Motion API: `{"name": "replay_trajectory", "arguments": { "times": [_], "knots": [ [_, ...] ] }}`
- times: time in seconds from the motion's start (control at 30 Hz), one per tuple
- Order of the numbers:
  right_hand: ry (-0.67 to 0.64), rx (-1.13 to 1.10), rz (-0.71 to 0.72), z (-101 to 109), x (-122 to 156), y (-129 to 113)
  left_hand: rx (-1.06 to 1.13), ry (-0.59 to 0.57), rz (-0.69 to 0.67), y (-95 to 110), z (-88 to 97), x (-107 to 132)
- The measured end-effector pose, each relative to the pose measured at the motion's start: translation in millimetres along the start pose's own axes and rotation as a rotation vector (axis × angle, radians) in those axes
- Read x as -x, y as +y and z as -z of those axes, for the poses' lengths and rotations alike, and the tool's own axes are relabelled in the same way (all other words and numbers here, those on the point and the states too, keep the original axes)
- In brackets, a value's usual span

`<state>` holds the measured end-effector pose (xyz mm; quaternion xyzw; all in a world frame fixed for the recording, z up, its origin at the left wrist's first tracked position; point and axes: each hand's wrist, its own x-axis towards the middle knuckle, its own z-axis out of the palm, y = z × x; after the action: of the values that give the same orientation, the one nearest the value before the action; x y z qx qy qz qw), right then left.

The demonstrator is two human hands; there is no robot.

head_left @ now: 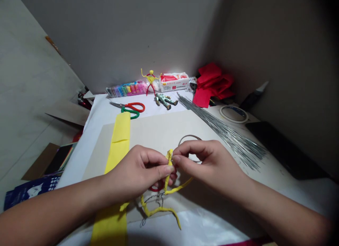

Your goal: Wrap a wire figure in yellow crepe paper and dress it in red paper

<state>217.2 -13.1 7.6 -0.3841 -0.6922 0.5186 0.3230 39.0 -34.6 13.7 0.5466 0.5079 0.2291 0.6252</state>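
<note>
On my feed, the yellow-wrapped wire figure (159,211) lay near the middle of the view, over the near edge of a pale card sheet (164,133), with one wrapped length rising between the two hands. The step in hand looked like pinching and shaping the yellow wrapping at that upright end. The left hand (135,171) was curled, its thumb and fingers closed on the yellow piece from the left. The right hand (209,161) was also mostly closed, its thumb and forefinger (176,159) pinching the same piece from the right. To my eye, the next move called for firm pressure so the wrapping stayed snug on the wire.

Just beyond the right hand sat a loop of grey wire (189,137). A yellow crepe-paper strip (119,147) ran from near to far on the left, with scissors (132,107) at its far end. To the right lay a bundle of straight steel wires (222,129). At the far edge stood a small yellow wire figure (150,78), beside a silver figure (165,100), with red paper (212,85) further right.
</note>
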Motion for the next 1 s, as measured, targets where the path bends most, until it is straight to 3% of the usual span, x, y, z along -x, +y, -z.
{"name": "replay_trajectory", "arguments": {
  "times": [1.0],
  "knots": [
    [-0.022, 0.002, -0.029, 0.0, -0.6, -1.9, 0.001, -0.012, 0.010, -1.2, 0.4, 0.0]
  ]
}}
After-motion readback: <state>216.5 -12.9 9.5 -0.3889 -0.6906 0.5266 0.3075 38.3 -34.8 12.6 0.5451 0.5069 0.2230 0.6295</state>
